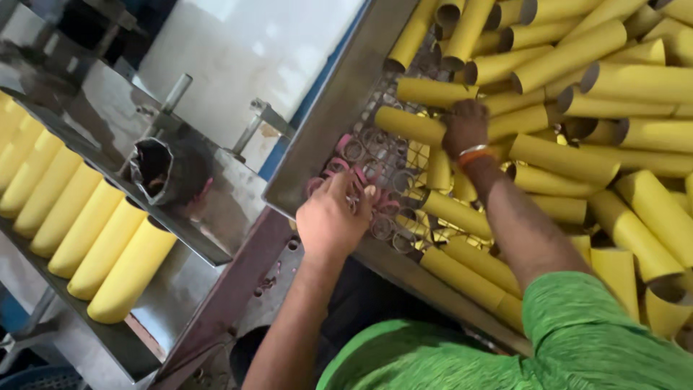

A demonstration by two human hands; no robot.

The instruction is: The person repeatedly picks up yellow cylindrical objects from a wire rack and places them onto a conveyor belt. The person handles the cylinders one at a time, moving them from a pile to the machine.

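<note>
Small pink rings (359, 175) in the metal tray (339, 101) are pinched by the left hand (330, 220); a yellow cardboard tube (411, 125) is gripped by the right hand (465, 128). Tubes are judged light, crushable, best held mid-length.

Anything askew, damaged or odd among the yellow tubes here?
The yellow tubes in the metal bin lie jumbled at all angles, unlike the neat row of yellow tubes at left. One tube at the lower right looks dented at its open end.
</note>
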